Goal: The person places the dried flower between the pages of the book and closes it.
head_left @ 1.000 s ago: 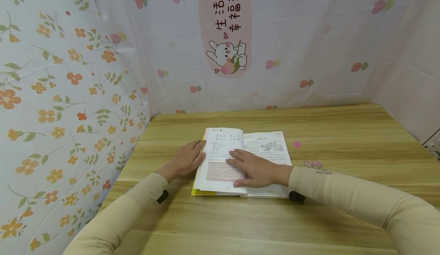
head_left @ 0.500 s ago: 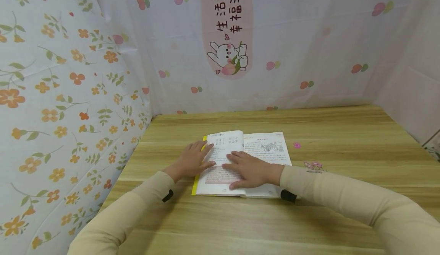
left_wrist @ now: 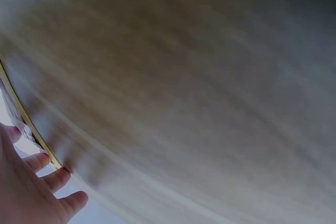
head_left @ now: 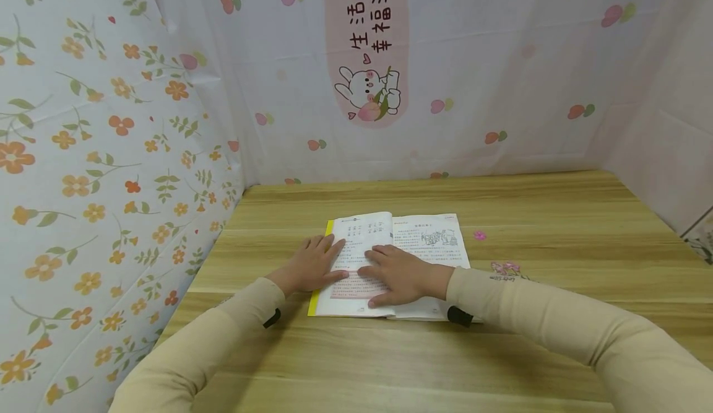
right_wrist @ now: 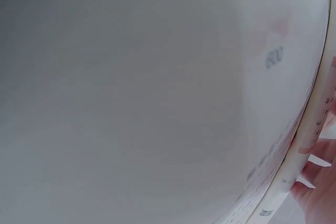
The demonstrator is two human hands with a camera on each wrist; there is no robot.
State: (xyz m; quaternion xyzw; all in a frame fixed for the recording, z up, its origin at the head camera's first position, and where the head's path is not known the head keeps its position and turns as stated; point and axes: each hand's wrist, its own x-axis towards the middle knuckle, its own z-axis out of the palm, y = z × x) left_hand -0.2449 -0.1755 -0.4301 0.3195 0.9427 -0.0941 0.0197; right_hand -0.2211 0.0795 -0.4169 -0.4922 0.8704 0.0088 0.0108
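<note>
Currently: open book (head_left: 414,239) flat on counter (head_left: 356,363), gutter running 12-to-6; left hand (head_left: 311,265) nearest its 9 o'clock edge, right hand (head_left: 403,275) across gutter from 3 o'clock; both hands' fingers spread apart.

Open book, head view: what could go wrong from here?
1. The right hand reaches across the spine onto the left page of the open book; sliding it might crease the paper.
2. The left hand lies over the outer edge; if both hands lift, pages could spring up.
3. The black piece under the right cuff may catch the right page.
</note>
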